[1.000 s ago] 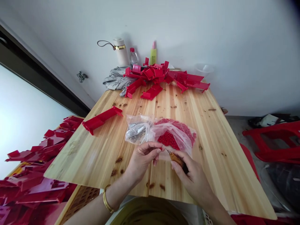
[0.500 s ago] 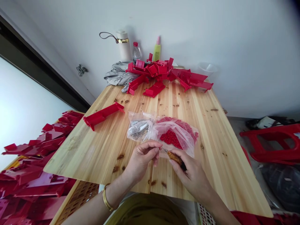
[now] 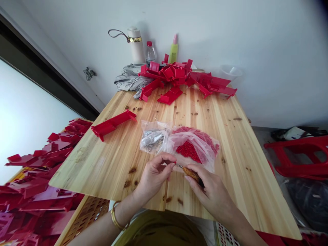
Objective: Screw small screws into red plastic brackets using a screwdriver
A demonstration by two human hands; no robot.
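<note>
My left hand [image 3: 157, 172] pinches a small red plastic part [image 3: 175, 163] between thumb and forefinger. From the right, my right hand [image 3: 208, 188] grips a small hand tool with an amber-brown handle [image 3: 190, 172], its thin metal tip pointing at the red part. Whether tip and part touch is too small to tell. Just beyond both hands lie a clear bag of small red parts [image 3: 188, 150] and, to its left, a clear bag of small metal pieces [image 3: 153, 138].
One long red plastic bracket [image 3: 114, 125] lies on the wooden table [image 3: 102, 171] at left. A heap of similar red pieces [image 3: 176, 75] sits at the back, near a grey cloth [image 3: 130, 80], a white flask [image 3: 135, 49] and bottles. More red pieces [image 3: 38, 191] fill a crate at left.
The red part now shows at my left fingertips, close to the tool's tip. Both hands keep nearly the same place; the view has shifted slightly.
</note>
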